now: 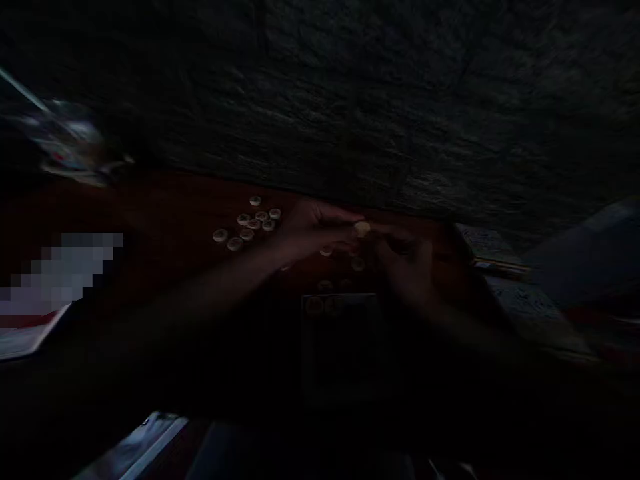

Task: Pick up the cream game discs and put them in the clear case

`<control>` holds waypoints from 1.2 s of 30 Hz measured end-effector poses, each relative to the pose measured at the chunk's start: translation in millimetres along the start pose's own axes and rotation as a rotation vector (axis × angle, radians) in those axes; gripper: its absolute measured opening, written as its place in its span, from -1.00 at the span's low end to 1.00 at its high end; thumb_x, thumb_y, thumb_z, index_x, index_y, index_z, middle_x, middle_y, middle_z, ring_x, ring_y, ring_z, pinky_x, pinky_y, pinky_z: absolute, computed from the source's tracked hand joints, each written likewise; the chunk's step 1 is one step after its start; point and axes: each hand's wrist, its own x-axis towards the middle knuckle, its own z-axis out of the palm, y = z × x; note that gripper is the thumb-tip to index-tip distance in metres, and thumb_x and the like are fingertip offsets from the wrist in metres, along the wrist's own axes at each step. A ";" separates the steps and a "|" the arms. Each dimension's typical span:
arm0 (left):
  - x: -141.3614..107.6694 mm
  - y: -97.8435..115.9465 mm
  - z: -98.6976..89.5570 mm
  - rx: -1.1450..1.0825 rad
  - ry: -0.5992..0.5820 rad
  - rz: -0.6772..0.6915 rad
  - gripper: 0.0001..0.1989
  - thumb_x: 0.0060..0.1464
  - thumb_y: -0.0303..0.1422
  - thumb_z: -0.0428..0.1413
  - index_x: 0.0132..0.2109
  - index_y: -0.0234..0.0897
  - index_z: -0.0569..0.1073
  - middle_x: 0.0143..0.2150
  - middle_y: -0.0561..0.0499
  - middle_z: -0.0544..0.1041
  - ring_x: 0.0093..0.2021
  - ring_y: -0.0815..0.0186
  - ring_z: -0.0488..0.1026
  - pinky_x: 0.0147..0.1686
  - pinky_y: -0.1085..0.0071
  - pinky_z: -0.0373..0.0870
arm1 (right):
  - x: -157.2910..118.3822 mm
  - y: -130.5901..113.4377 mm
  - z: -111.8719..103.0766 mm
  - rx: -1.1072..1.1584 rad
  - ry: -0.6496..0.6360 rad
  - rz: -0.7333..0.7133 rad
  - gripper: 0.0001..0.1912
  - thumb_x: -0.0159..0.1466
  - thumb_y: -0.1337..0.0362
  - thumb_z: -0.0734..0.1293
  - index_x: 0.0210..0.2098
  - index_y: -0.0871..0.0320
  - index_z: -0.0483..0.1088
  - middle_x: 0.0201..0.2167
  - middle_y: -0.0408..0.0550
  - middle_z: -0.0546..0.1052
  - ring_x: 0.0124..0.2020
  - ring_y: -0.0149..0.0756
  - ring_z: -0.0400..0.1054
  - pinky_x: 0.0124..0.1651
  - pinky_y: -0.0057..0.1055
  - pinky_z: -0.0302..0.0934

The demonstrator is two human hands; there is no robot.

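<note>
The light is very dim and the picture is blurred. My left hand (313,227) reaches over the table and pinches a round, pale xiangqi piece (361,230) at its fingertips. Close to the right side of that piece is my right hand (407,263), with its fingers apart and nothing visible in them; whether a fingertip touches the piece I cannot make out. Below the hands lie a few more pieces, one of them a pale disc (357,264). Nearer me is a dark, square-edged box or tray (340,353) with two round pieces (324,305) at its far left corner.
Several loose xiangqi pieces (253,224) lie left of my left hand on the reddish-brown table (165,207). A rough dark wall (325,100) stands behind. Patterned boxes or books (530,313) are at the right. A blurred, cluttered object (75,143) stands at the far left.
</note>
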 end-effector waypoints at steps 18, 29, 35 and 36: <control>4.7 -2.9 4.4 -0.196 -0.138 -0.056 -0.76 0.16 -0.29 0.38 -0.09 -0.37 0.69 -0.13 -0.17 0.74 -0.13 0.19 0.72 -0.01 0.23 0.65 | -4.7 -0.6 -1.2 -0.224 0.010 -0.260 -0.80 0.32 0.20 0.49 -0.07 0.05 0.64 -0.25 -0.08 0.67 -0.38 -0.32 0.57 -0.36 -0.40 0.47; 1.6 0.9 7.9 -0.388 -0.211 -0.125 -0.82 0.21 -0.38 0.33 -0.10 -0.42 0.66 -0.09 -0.20 0.69 -0.11 0.23 0.65 0.00 0.26 0.58 | -3.7 -0.8 -12.3 -0.446 -0.027 -0.510 -0.66 0.33 0.26 0.50 0.09 0.03 0.62 -0.12 -0.01 0.57 -0.17 -0.22 0.51 -0.16 -0.28 0.45; 0.1 -1.3 7.5 -0.412 -0.261 -0.116 -0.77 0.20 -0.36 0.34 -0.06 -0.44 0.64 -0.06 -0.21 0.67 -0.10 0.23 0.63 0.00 0.27 0.55 | -5.0 -7.1 -13.5 -0.471 -0.048 -0.528 -0.69 0.31 0.23 0.52 0.05 0.07 0.62 -0.20 -0.03 0.58 -0.26 -0.24 0.48 -0.21 -0.29 0.42; -0.1 -1.3 7.8 -0.410 -0.272 -0.113 -0.76 0.20 -0.35 0.35 -0.05 -0.44 0.64 -0.04 -0.21 0.66 -0.08 0.22 0.63 0.01 0.26 0.55 | -5.0 -8.1 -14.0 -0.474 -0.047 -0.523 -0.71 0.32 0.23 0.52 0.03 0.07 0.63 -0.20 -0.03 0.60 -0.26 -0.24 0.49 -0.21 -0.29 0.42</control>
